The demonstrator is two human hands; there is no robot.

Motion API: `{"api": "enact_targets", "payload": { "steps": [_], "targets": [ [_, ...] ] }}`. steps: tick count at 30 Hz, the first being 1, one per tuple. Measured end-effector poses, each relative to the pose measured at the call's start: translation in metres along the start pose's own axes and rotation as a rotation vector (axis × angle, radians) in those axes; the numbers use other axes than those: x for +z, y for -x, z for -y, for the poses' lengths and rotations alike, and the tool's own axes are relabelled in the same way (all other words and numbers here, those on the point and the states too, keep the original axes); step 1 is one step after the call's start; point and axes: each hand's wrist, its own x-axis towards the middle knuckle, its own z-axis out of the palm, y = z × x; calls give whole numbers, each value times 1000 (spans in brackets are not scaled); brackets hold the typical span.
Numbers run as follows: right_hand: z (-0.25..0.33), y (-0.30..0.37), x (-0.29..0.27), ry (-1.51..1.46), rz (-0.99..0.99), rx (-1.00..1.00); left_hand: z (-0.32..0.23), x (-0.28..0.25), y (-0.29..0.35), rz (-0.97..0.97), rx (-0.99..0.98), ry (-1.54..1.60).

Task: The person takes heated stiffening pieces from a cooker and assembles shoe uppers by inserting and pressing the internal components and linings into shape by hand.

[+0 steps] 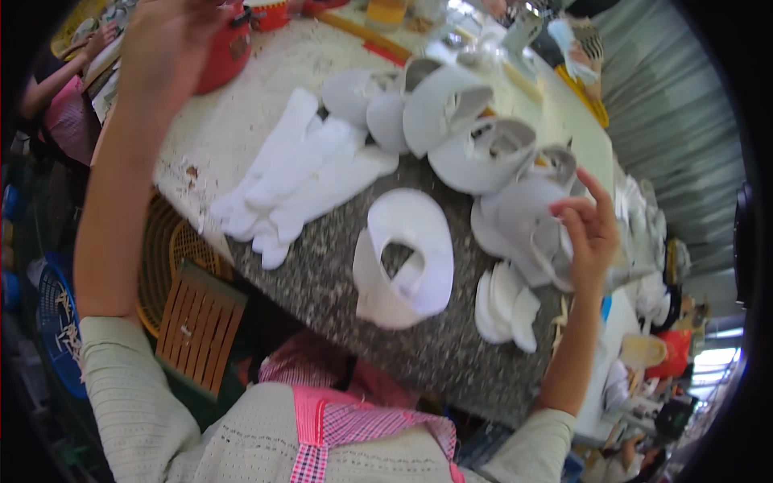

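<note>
On the speckled stone slab in front of me lies a white curved piece (pixel 435 233) with an oval opening, which looks like a shoe upper. My right hand (pixel 594 229) is raised at the right, fingers apart and holding nothing I can see. It is over or beside a cluster of similar white curved pieces (pixel 523 205); I cannot tell whether it touches them. At the far left my left hand (pixel 173 40) is blurred beside a red pot (pixel 228 60), its fingers smeared. Flat white elongated pieces (pixel 298 173) lie fanned out left of centre.
Small white rounded pieces (pixel 506 306) sit near the slab's right side. Below the table's left edge are a wicker basket (pixel 157 266), a slatted wooden stool (pixel 201 330) and a blue basket (pixel 56 322). Other people work at the far left and far right.
</note>
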Motion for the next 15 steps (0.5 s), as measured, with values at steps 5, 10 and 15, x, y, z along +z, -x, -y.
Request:
{"api": "enact_targets", "payload": {
  "steps": [5,10,15],
  "targets": [
    [49,55,116,-694,88,120,27,66,117,395,-426,302],
    [28,88,121,-653,-274,56,33,87,209,372,-807,432],
    [33,123,102,-469,-442,116,19,92,234,526,-862,362]
  ]
}}
